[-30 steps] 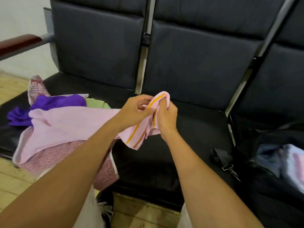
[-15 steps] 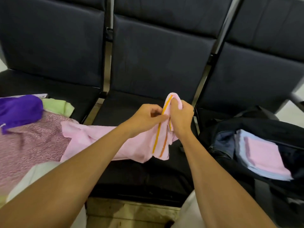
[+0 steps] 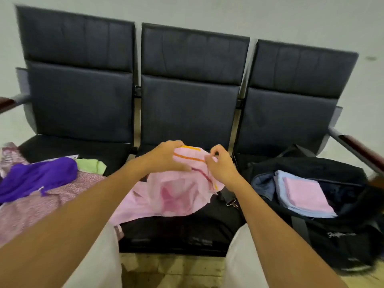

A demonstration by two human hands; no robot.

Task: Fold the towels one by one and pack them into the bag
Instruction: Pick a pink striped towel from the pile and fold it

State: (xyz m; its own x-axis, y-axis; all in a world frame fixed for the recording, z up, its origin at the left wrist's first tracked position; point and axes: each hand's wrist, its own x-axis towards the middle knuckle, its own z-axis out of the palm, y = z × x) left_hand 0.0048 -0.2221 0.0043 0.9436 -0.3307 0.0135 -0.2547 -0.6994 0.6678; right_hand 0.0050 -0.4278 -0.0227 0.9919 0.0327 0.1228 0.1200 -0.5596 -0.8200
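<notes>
White cursive lettering runs across the front of the black bag (image 3: 340, 242), too blurred to read; no other writing can be made out.

The pink towel (image 3: 172, 196) is thin, soft cloth with orange stripes near one edge. It is lifted over the middle seat of the bench (image 3: 187, 231), its lower part crumpled and drooping onto the seat pad. The left hand (image 3: 166, 157) grips the striped top edge, fingers curled round the fabric. The right hand (image 3: 221, 165) pinches the same edge just beside it, thumb and fingertips closed on the cloth. The two hands are near each other but not touching.

The bench is a row of three joined seats, padded in dark, smooth leather-like material with stitched panels, and has a dark red-brown armrest (image 3: 361, 150) on a grey metal bracket at the right end.

On the left seat lies a loose heap: a purple cloth (image 3: 39, 173), a pale green towel (image 3: 91, 166) behind it, and a speckled pink cloth (image 3: 41, 206) underneath.

The bag sits open on the right seat, made of soft dark fabric with a grey strap and a metal clip (image 3: 231, 203) lying on the middle seat. Inside it rests a flat stack: a folded pink towel (image 3: 303, 194) on a light blue towel (image 3: 280, 183), with a darker blue cloth (image 3: 261, 183) to their left.
</notes>
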